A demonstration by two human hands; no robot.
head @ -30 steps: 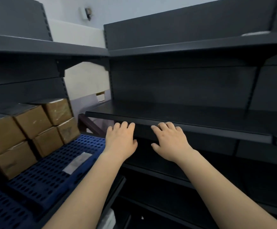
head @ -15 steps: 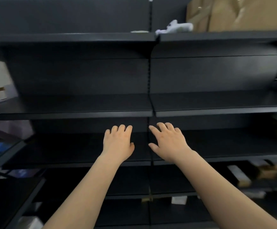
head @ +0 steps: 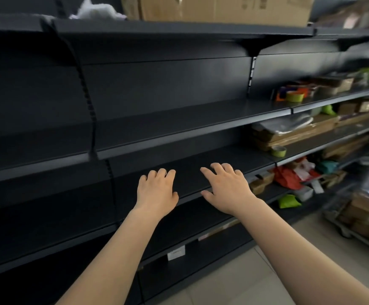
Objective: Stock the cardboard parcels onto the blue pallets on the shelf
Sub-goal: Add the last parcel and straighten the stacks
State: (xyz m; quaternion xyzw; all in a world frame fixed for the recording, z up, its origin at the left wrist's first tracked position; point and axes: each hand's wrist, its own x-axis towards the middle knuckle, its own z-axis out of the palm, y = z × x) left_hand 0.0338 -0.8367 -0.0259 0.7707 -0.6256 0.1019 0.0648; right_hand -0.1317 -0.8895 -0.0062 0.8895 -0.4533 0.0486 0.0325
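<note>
My left hand (head: 156,191) and my right hand (head: 227,188) are held out side by side, palms down, fingers loose, holding nothing. Both hover in front of a row of black metal shelves (head: 179,119). At the lower right stands a wire cart (head: 355,230) stacked with several brown cardboard parcels (head: 363,214). No blue pallet is in view.
A large cardboard box (head: 223,7) sits on the top shelf beside a white bundle (head: 95,12). Shelves at the right hold tape rolls (head: 293,96), flat cardboard (head: 295,133) and red and green packets (head: 289,177). Tiled floor (head: 234,282) lies below.
My view has swung right, away from the blue pallet with stacked parcels, along the bare shelves to the cluttered shelves and the cart. My hands stay out in front, holding nothing.
</note>
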